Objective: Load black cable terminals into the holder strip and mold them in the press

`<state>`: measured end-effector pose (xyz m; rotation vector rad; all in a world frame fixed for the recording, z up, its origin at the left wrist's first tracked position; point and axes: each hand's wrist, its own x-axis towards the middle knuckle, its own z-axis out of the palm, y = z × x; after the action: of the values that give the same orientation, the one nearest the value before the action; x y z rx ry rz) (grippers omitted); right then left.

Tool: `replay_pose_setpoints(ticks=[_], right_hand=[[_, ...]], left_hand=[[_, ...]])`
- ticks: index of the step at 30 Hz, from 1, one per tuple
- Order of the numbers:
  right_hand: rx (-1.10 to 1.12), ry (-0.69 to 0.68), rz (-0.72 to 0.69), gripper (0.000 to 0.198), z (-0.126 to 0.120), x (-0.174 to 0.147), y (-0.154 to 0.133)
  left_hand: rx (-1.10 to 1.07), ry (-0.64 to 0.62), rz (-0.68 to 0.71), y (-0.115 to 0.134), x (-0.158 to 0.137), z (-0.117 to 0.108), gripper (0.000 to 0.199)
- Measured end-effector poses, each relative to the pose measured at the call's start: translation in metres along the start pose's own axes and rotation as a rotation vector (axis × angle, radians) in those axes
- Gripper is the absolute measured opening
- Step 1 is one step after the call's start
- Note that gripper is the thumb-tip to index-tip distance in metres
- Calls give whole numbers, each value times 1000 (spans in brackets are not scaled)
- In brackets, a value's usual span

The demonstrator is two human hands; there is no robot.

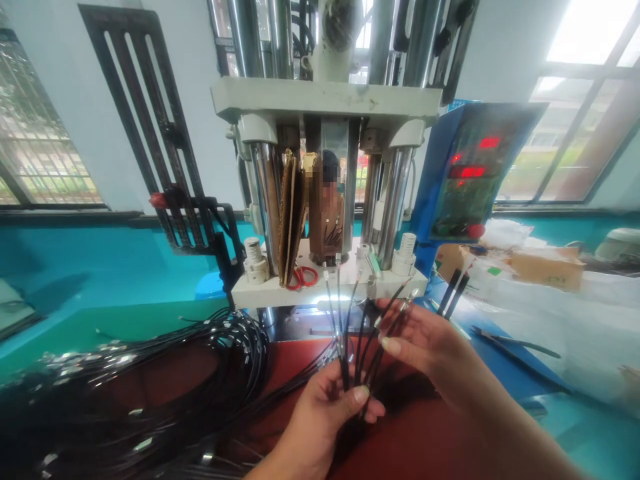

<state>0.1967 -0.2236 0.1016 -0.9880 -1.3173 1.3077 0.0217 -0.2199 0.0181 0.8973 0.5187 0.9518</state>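
Observation:
My left hand (333, 407) is closed around several thin black cables (361, 340), whose metal-tipped ends fan upward. To its right, my right hand (420, 337) pinches one or two of these cables near their tips, thumb against fingers. Loops of black cable run from the bunch toward a large coiled pile of black cables (240, 340) on the left, with shiny end fittings among them. Just beyond the cable tips stands a press machine (325, 290) with a pale base and chrome columns. Part of the bunch below my left hand is hidden.
Red-handled scissors (303, 277) and folded cardboard (290, 220) rest on the press base. A blue control box (470, 173) with red digits hangs at right. Pliers (515, 341) lie on a blue surface, near plastic bags (585, 320). The worktop (415, 433) is red.

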Motion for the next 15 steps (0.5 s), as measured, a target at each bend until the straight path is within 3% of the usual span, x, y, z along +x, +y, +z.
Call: replay_pose_setpoints(ticks=[4,11,15], right_hand=[[-111,29,-73,47,-2,3,4],[-145,261,-182,27,-6,8,14],[-198,100,-82,23,-4,7,10]], left_hand=[[-62,61,-4,-1,3,-2,27],[-51,30,2,-4,3,-5,25],[-71,38,11,-4,2,-5,26]])
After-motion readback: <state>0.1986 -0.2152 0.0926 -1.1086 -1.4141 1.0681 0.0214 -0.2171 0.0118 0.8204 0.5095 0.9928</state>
